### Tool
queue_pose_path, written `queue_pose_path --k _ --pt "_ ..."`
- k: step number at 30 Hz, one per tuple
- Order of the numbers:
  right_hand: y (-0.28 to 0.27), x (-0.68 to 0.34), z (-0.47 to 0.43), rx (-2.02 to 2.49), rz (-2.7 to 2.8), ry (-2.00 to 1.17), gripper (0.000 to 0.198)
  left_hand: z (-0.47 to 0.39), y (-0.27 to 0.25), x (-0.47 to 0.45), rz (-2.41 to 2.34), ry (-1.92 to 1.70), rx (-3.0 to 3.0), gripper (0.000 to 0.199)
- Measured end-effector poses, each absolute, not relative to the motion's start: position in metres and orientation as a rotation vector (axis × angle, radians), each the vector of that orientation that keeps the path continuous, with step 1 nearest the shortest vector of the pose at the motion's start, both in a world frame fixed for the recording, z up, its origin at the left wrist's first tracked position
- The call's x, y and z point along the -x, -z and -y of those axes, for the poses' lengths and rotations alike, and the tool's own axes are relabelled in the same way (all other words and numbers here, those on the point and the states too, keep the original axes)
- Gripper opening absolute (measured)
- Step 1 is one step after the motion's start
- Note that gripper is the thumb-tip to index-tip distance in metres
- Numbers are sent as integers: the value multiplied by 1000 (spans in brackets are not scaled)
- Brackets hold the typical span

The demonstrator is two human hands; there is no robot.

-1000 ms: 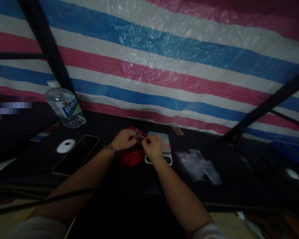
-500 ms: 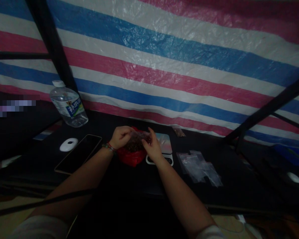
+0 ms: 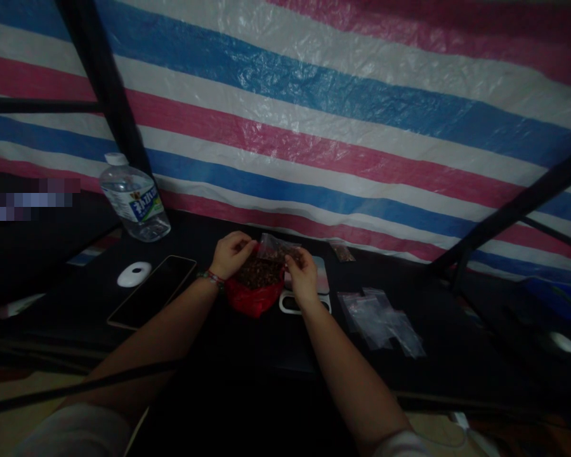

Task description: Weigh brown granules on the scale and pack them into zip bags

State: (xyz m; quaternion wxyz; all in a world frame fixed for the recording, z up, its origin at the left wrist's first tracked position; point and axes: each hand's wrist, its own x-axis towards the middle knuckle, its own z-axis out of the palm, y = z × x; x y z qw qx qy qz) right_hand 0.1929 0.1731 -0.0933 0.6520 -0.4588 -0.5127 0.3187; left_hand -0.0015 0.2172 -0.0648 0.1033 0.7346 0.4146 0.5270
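Note:
A red plastic bag (image 3: pixel 254 301) stands open between my hands, full of small dried brown bits (image 3: pixel 259 271). My right hand (image 3: pixel 303 276) pinches a small clear zip bag (image 3: pixel 276 246) with some brown bits in it, held over the red bag's far right side. At the red bag's left rim is my left hand (image 3: pixel 231 255), thumb and fingers pressed together; what they grip, if anything, is hidden. A small kitchen scale (image 3: pixel 322 279) lies partly under my right hand. Flat clear zip bags (image 3: pixel 380 320) are spread to the right of it.
A filled small bag (image 3: pixel 342 252) lies behind the scale. On the left are a phone (image 3: pixel 155 292), a white round object (image 3: pixel 134 274) and a clear plastic bottle (image 3: pixel 136 200). Striped sheeting (image 3: pixel 314 127) and dark frame bars (image 3: pixel 509 209) bound the black table.
My left hand has come off the small zip bag and stays by the red bag's left rim. My right hand has shifted slightly right with the zip bag, uncovering the brown bits.

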Motion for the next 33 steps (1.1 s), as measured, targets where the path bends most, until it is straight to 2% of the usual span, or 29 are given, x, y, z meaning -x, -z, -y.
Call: queue_pose_path --k 7,16,23,24,28,30,33 --pt "93 -195 -174 1072 1175 -712 27 -216 68 -3 -1058 -1398 -2194 26" --pt "91 -195 -173 1080 1181 -705 29 -214 69 -9 -1035 -1278 -1829 34" --pt "87 -196 -171 1066 1159 -634 28 -217 70 -2 -1162 -1523 -2101 29" --pt "87 -196 -170 1078 1167 -626 26 -216 69 -3 -1152 -1524 -2187 33" --pt "84 -193 -166 1102 1226 -626 22 -206 65 -14 -1043 -1269 -2521 78" --pt "83 -191 -164 1103 1252 -633 21 -203 65 -22 -1040 -1131 -2580 85" --pt "82 -190 -163 1107 1276 -622 21 -202 67 -29 -1104 -1009 -2544 82"
